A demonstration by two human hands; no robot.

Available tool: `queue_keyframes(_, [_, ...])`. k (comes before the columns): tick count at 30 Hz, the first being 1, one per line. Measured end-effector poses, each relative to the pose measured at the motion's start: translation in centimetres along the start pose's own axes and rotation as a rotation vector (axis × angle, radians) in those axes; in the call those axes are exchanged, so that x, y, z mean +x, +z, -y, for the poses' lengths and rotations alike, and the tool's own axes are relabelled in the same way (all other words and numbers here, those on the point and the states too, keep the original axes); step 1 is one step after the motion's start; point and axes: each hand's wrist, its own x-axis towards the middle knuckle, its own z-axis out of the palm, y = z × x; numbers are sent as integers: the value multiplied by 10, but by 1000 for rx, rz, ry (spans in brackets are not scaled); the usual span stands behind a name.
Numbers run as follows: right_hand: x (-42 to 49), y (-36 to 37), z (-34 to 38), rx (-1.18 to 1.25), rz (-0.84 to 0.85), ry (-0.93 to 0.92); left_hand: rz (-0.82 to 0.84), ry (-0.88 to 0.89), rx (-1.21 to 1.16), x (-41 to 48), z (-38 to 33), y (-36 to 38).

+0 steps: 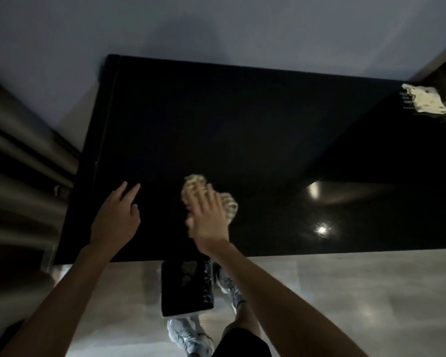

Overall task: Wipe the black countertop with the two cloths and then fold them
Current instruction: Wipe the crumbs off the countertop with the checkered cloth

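The black countertop (pixel 242 124) fills the middle of the view. My right hand (pixel 207 215) presses flat on a bunched cream cloth (pixel 229 204) near the front edge; the hand is blurred. My left hand (pixel 116 215) rests on the counter to the left of it, fingers spread, holding nothing. A second cream cloth (pixel 422 101) lies crumpled at the far right corner of the counter, apart from both hands.
A pale wall (pixel 191 27) stands behind the counter. Metal rails or steps (pixel 18 140) run along the left. Below the front edge is a shiny grey floor (pixel 345 292), a black panel (pixel 186 287) and my grey shoes (pixel 188 336).
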Motion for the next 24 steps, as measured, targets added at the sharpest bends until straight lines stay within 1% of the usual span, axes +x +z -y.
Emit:
queue_keyframes(1, [-2,5,13,-25,32,-94,-7,-12,-3,0,10,-5])
queue_keyframes(3, [-5,7,13,-91,76,-226,-18,-34,-6,1,27,-13])
queue_keyframes(5, [-6,2,-5,-103,82,-285,-16,-58,-9,4,39,-20])
queue_keyframes(7, [1,-8,-26,-45,56,-194,-7,-83,-20,8,46,-24])
queue_keyframes(10, [35,-26,-49,-20,-30,41,-23,-83,-46,24,52,-26])
queue_keyframes(13, [92,-37,-62,-36,-95,189,-49,-80,-72,48,56,-29])
queue_keyframes(15, [139,-44,-66,-47,-120,254,-62,-87,-75,69,58,-29])
queue_keyframes(18, [221,-58,-66,-61,-141,222,-114,-103,-87,107,61,-31])
queue_keyframes(22, [341,-77,-50,-63,-107,80,-236,-143,-105,156,63,-35])
queue_keyframes(24, [394,-82,-34,-79,-101,-5,-304,-143,-77,172,63,-36])
